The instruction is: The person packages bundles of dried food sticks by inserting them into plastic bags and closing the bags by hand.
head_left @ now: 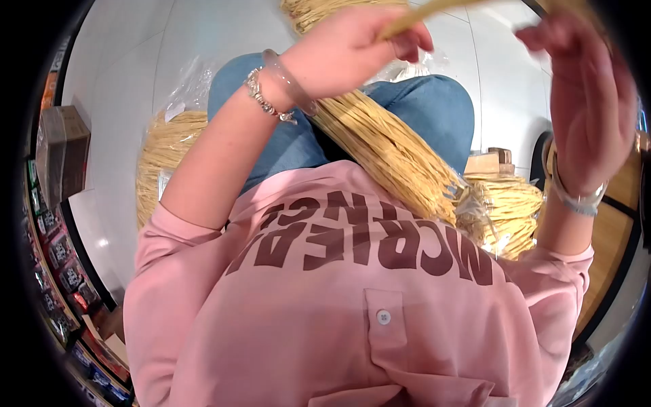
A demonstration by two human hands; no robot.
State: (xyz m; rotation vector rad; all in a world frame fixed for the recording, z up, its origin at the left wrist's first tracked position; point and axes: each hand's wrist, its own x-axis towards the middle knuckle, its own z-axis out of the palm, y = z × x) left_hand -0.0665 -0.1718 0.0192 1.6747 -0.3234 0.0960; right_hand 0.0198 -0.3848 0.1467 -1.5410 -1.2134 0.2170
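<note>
Packets point(60, 249): many, small and glossy, at the floor's left side; too small to count.
Brown box point(64, 152): one; square-cornered, cardboard-like; near the floor's left side.
Left pack point(159, 166): one; yellow strips, lengthwise ridged, in clear crinkled film; beside the lap's left edge, partly covered by the forearm.
Left wrist: two ornaments, a smooth translucent bangle point(288, 80) and a beaded bracelet point(260, 98).
Far bundle point(319, 13): one; yellow strips, beyond the lap's far edge; cut off by the view.
Left hand point(349, 51): one; raised above the lap's far edge, thumb and fingers pinching the held strip point(422, 13).
Held strip: one; yellow-tan, narrow, blurred; rises rightward from the left hand out of the top of view, full length hidden.
Lap bundle point(386, 149): one; many long, wrinkled yellow strips, dry-looking, too dense to count; slants across the blue denim point(437, 108) toward the lap's near right corner.
Small box point(483, 163): at least one; brown, angular; beyond the right bundle.
Right bundle point(505, 211): one; coarse yellow strips, shiny clear film; beside the lap's right edge.
Right hand point(590, 108): one; raised, fingers bent and blurred; grip cannot be told.
Right wrist: one pale, glossy band point(580, 202).
</note>
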